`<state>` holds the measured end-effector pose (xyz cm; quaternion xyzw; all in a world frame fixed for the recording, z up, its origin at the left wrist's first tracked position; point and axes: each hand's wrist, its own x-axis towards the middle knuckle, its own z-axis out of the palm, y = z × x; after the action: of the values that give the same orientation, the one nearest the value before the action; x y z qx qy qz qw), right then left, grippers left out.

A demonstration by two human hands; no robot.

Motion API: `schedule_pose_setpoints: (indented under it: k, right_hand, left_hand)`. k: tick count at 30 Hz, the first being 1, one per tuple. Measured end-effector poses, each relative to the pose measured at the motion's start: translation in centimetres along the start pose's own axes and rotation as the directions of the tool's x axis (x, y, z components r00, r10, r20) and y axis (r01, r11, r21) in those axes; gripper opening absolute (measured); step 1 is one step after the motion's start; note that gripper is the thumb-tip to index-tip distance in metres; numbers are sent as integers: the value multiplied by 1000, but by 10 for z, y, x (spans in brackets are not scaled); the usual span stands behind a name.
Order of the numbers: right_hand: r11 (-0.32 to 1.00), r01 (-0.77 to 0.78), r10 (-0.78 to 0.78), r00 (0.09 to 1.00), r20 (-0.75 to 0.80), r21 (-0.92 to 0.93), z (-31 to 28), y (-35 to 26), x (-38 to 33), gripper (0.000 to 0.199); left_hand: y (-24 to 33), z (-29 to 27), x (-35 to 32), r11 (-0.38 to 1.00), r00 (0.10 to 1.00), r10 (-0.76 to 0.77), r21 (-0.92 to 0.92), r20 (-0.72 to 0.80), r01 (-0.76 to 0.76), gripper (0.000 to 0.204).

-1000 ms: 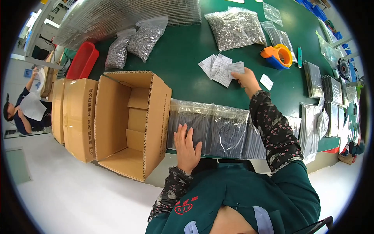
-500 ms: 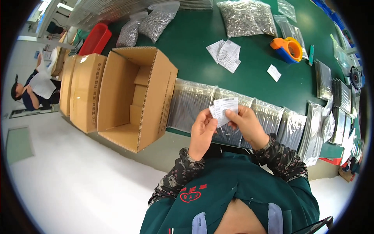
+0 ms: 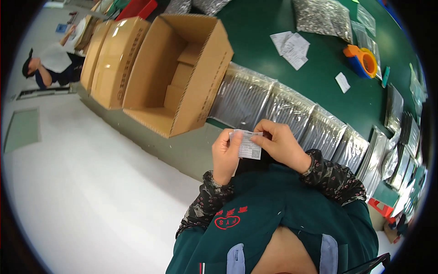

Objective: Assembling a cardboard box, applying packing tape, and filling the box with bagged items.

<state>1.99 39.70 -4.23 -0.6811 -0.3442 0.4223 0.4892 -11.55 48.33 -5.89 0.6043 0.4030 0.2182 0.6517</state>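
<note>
A small white printed label sheet [image 3: 248,147] is held up in front of my body, off the table's near edge. My left hand [image 3: 224,155] pinches its left side, thumb on top; a strip of white paper also shows below that hand. My right hand [image 3: 282,144] grips the upper right corner between thumb and fingers. Just beyond my hands lies a row of clear plastic bags packed with thin flat grey pieces [image 3: 242,98]. To the left of the row stands an open cardboard box [image 3: 200,91], its visible inside bare.
Closed cartons [image 3: 116,64] stand left of the open box. On the green table [image 3: 255,50] lie loose paper slips [image 3: 294,49], a single slip [image 3: 342,82], an orange-and-blue tape dispenser [image 3: 362,61], and a bag of small metal parts [image 3: 321,18]. Another person [image 3: 54,68] is at far left.
The paper has come down and closer to my body, and lies flatter between my hands. My view has turned, shifting the box and table upward and to the right.
</note>
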Motion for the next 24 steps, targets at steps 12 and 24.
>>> schedule_pose_setpoints:
  k: [12, 24]
  right_hand:
    - [985, -132, 98, 960, 264, 114, 47, 26, 4, 16]
    - [997, 75, -74, 996, -56, 20, 31, 36, 43, 20]
  left_hand:
    - [-39, -61, -55, 837, 955, -296, -483, -7, 256, 29]
    - [-46, -39, -18, 986, 957, -110, -151, -269, 71, 19]
